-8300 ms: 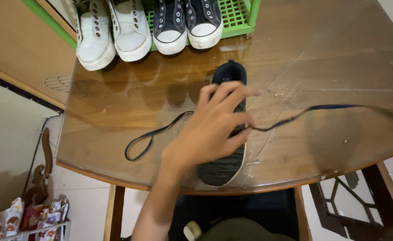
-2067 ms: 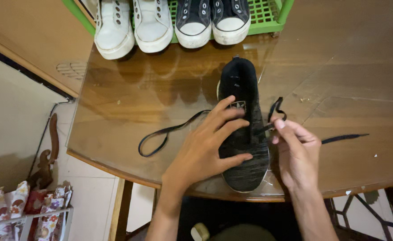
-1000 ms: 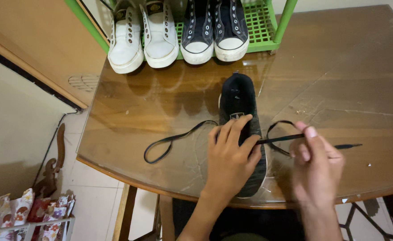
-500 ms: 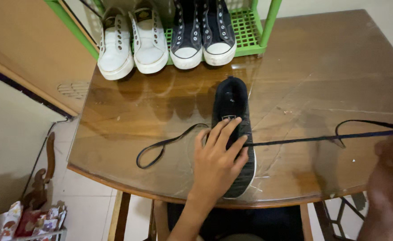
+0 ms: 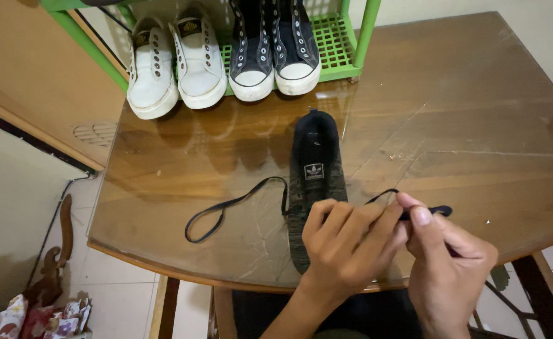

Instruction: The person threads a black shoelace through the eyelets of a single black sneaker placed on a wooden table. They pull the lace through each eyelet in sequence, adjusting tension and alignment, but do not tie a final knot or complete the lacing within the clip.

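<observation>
A dark knit sneaker [image 5: 311, 188] is seen lying toe-toward-the-person on the glass-topped wooden worktop [image 5: 477, 125], near its front edge. The left hand [image 5: 342, 248] is laid over the toe end of the sneaker, fingers curled down onto the upper, pinning it in place; no lace is visibly held by it. The right hand [image 5: 446, 263] is closed in a pinch, thumb against forefinger, on the free end of a dark shoelace [image 5: 238, 204] just to the right of the sneaker; the lace tip projects past the thumb. The other end of the lace is noted trailing off the sneaker's left side in a loose loop on the worktop. The step in hand is judged to be lacing, with the pinched end being brought back toward the eyelets. The next move is judged to call for a steady hold on the shoe, the tip aimed squarely at an eyelet, and slack drawn evenly. Behind, a white pair of shoes [image 5: 173, 66] and a black pair of shoes [image 5: 273, 47], all unlaced, are recorded on a green rack [image 5: 333, 41].
</observation>
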